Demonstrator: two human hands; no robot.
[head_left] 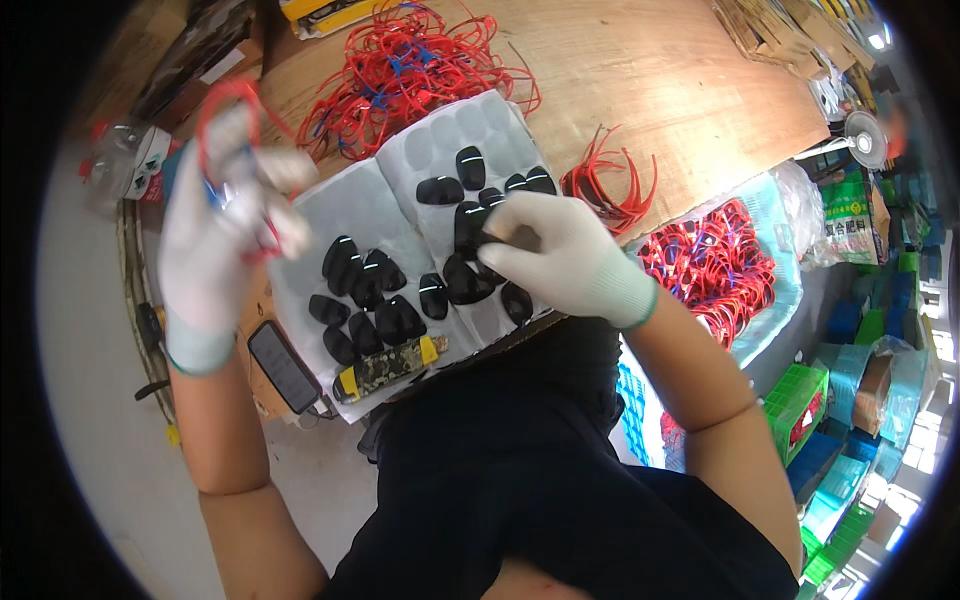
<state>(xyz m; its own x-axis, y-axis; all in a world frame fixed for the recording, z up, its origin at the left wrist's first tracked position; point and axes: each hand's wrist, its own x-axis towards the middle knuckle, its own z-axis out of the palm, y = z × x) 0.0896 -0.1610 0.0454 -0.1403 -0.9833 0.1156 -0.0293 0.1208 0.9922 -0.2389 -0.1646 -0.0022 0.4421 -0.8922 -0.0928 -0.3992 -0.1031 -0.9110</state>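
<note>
My left hand [222,220], in a white glove, is raised above the table's left side and grips a red glasses frame [228,100]; it is blurred by motion. My right hand [555,250], also gloved, reaches over a white moulded tray [385,205] and pinches a dark lens [488,240] among several loose black lenses [365,285] lying in the tray's pockets. The tray lies on a wooden table [640,70] right in front of me.
A tangle of red frames [400,70] lies behind the tray, a few more red frames [610,185] at its right. A plastic-lined bin of red frames [715,265] stands at the right. A black phone [285,365] and a camouflage utility knife [390,368] lie at the near edge. Coloured crates [830,460] fill the floor on the right.
</note>
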